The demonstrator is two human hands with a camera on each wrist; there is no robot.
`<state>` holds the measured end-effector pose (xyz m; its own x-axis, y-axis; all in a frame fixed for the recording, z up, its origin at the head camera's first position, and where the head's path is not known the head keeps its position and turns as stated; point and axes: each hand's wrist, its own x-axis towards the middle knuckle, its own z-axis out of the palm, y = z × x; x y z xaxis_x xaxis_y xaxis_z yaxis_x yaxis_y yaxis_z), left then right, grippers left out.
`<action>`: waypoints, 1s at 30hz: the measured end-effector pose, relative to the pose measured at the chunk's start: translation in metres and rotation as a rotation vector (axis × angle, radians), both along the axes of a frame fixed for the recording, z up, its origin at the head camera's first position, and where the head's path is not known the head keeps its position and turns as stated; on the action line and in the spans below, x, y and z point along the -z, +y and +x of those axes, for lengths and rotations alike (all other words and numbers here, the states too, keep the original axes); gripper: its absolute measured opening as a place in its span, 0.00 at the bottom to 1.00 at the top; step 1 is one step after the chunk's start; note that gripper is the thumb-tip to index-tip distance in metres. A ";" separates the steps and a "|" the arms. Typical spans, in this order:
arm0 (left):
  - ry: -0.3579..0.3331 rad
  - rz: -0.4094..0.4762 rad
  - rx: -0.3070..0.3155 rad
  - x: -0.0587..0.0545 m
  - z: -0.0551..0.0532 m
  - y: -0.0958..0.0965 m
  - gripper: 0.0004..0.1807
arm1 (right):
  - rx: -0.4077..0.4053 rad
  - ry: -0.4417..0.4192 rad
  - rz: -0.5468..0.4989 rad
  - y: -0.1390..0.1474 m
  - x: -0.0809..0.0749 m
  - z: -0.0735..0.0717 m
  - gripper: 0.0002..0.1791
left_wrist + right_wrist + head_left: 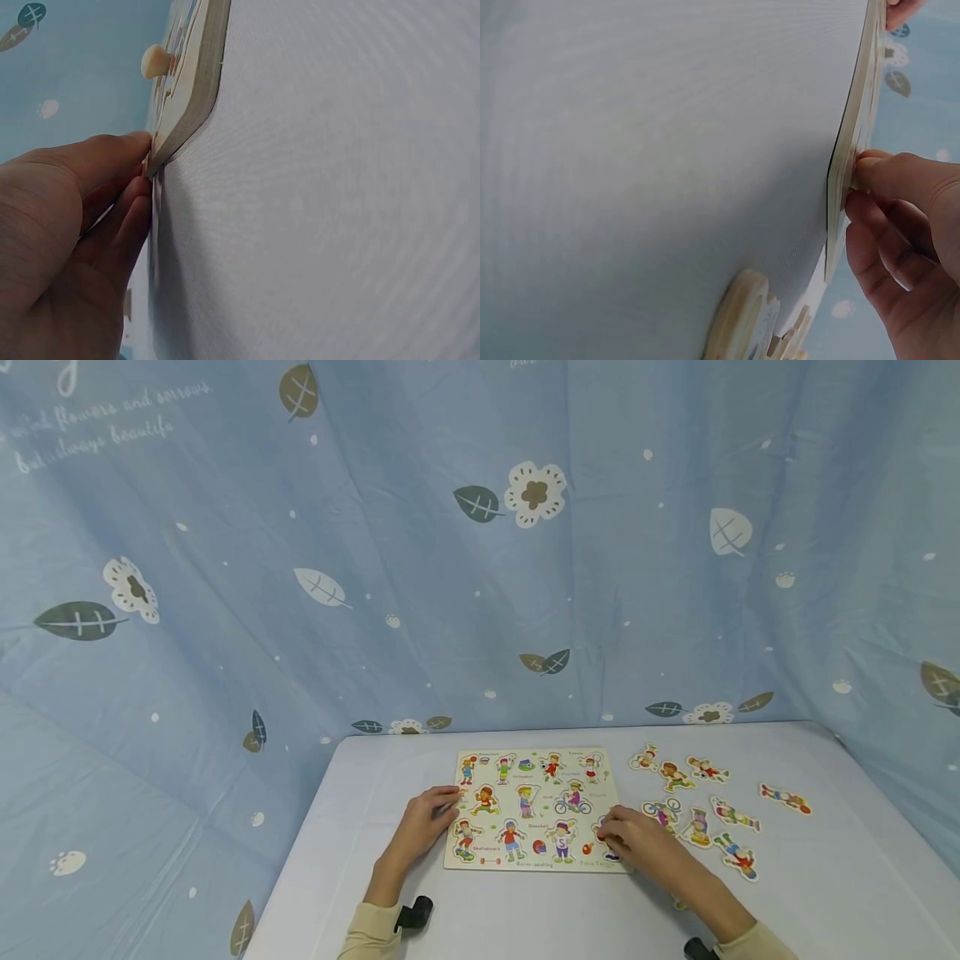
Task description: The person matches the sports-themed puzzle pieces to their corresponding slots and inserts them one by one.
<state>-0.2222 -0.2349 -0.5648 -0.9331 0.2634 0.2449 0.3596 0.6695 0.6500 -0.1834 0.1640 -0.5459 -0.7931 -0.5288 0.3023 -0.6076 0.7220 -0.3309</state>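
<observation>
Curtain [420,543], blue with leaf prints, backs the white bench [525,918], where I observe the puzzle board [536,785] lying, left grip [422,820] pinching its left edge, right grip [645,842] pinching a piece [611,856] at its lower-right corner.

"flowers and sorrows" on curtain [420,543], "Volleyball", "Skateboard" on puzzle board [540,835], "S" on printed shirt [562,842]
</observation>
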 end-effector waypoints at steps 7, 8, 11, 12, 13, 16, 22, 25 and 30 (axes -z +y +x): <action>-0.014 0.003 -0.008 0.000 0.000 0.000 0.16 | 0.003 0.018 0.001 -0.001 -0.001 0.002 0.07; -0.014 0.003 -0.009 0.000 0.000 0.000 0.16 | 0.000 0.033 -0.003 -0.001 -0.002 0.002 0.07; -0.013 0.005 -0.006 0.000 0.000 0.000 0.16 | -0.010 0.057 -0.011 -0.001 -0.001 0.003 0.08; -0.011 0.004 -0.004 0.000 0.000 0.000 0.16 | -0.009 0.057 -0.012 -0.001 -0.001 0.003 0.08; -0.006 0.004 -0.002 0.000 0.000 -0.001 0.16 | -0.007 0.058 -0.011 -0.001 -0.001 0.003 0.08; -0.001 0.006 0.004 0.000 0.000 -0.001 0.16 | 0.001 0.042 -0.001 -0.001 -0.001 0.003 0.07; -0.014 0.014 0.001 -0.001 0.000 0.000 0.16 | 0.006 0.013 0.022 -0.001 -0.002 0.003 0.07; -0.020 0.011 -0.003 -0.001 0.000 0.000 0.16 | -0.008 0.015 0.019 0.000 -0.003 0.002 0.07; -0.027 0.001 -0.005 -0.001 0.000 0.000 0.16 | -0.026 -0.019 0.010 0.005 -0.008 -0.001 0.06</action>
